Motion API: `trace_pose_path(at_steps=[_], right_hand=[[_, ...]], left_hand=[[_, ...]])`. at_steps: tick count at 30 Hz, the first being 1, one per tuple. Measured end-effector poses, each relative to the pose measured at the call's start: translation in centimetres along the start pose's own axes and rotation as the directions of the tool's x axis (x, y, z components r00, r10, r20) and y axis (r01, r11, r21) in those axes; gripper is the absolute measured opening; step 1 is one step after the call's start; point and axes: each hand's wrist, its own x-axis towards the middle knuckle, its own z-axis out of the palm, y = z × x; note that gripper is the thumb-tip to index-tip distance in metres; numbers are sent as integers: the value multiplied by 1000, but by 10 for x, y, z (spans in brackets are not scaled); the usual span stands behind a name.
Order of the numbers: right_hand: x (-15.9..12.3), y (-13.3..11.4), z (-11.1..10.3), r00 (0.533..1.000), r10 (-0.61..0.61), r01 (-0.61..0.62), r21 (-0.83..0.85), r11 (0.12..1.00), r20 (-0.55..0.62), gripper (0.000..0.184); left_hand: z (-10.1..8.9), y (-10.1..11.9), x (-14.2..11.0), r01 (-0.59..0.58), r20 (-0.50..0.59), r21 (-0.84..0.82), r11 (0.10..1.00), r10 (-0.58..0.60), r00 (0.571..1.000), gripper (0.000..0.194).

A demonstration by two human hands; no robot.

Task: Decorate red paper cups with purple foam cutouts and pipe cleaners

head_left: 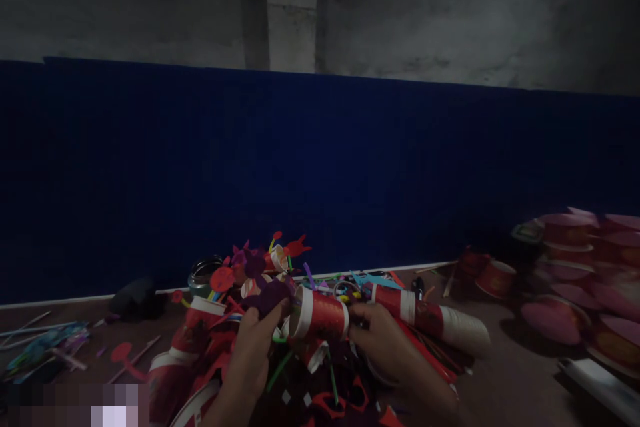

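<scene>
Cup point(327, 315), red with a white rim, lies sideways at six o'clock in the view, between the left hand point(254, 343) and the right hand point(377, 337), its long axis running nine to three — mouth to nine. The left hand pinches a purple cutout point(270, 293) beside the mouth; the right hand, nearer the base, curls its fingers there — how firmly, I cannot tell.

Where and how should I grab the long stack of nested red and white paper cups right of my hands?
Probably around the white rims of the long nested red and white paper cup stack, coming from above with the right hand. It lies on its side, its rounded upper surface exposed; a light grip across it seems safest.
</scene>
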Motion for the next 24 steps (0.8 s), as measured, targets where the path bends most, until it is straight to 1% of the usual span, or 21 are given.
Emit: trace_pose_path(at_steps=[2, 3, 4, 6, 9, 11, 12, 14, 15, 17, 19, 21, 22, 24], right_hand=[[2, -1, -3, 1000, -2, 1, 74, 997, 17, 21], [3, -2, -5, 1000, -9, 5, 118, 993, 27, 21], [4, -3, -6, 999, -16, 10, 164, 986, 37, 21], [7, -5, -8, 999, -14, 5, 245, 969, 37, 20], [8, -7, -6, 998, 48, -36, 342, 939, -28, 23], [8, -8, -1, 991, 98, -53, 410, 911, -89, 27], [7, -9, 2, 987, 114, -54, 441, 896, -110, 29], [6, -11, 9, 983, 118, -37, 488, 872, -137, 30], [4, -12, 13, 985, 108, -27, 495, 868, -137, 31], [2, -12, 21, 987, 98, -26, 484, 875, -125, 31], [0, -12, 30, 991, 87, -31, 446, 895, -106, 29], [-1, -9, 37, 994, 65, -27, 396, 918, -83, 27], [-1, -7, 40, 996, 56, -26, 376, 926, -69, 26], [0, -3, 44, 998, 57, -42, 360, 932, -31, 26]], left_hand=[[-2, 1, 4, -19, 28, -6, 1000, 19, 999, 28], [-3, 2, 6, -29, 66, -19, 999, 30, 997, 29], [-3, 3, 8, -28, 126, -48, 998, 34, 991, 30], [-4, 7, 10, 9, 266, -130, 991, 26, 964, 32], [-4, 11, 9, 97, 409, -235, 967, 8, 913, 34], [-3, 10, 4, 117, 458, -296, 948, 33, 889, 35], [-2, 7, 1, 120, 479, -315, 941, 49, 876, 38], [2, -1, -6, 101, 508, -314, 944, 77, 858, 53], [5, -6, -9, 82, 517, -298, 951, 88, 852, 57], [10, -16, -14, 40, 502, -286, 957, 115, 857, 57], [13, -22, -16, 10, 418, -283, 959, 114, 901, 52], [13, -24, -15, 14, 316, -266, 964, 73, 946, 44], [12, -23, -15, 24, 281, -264, 964, 53, 958, 39], [10, -19, -14, 44, 254, -293, 955, 33, 967, 33]])
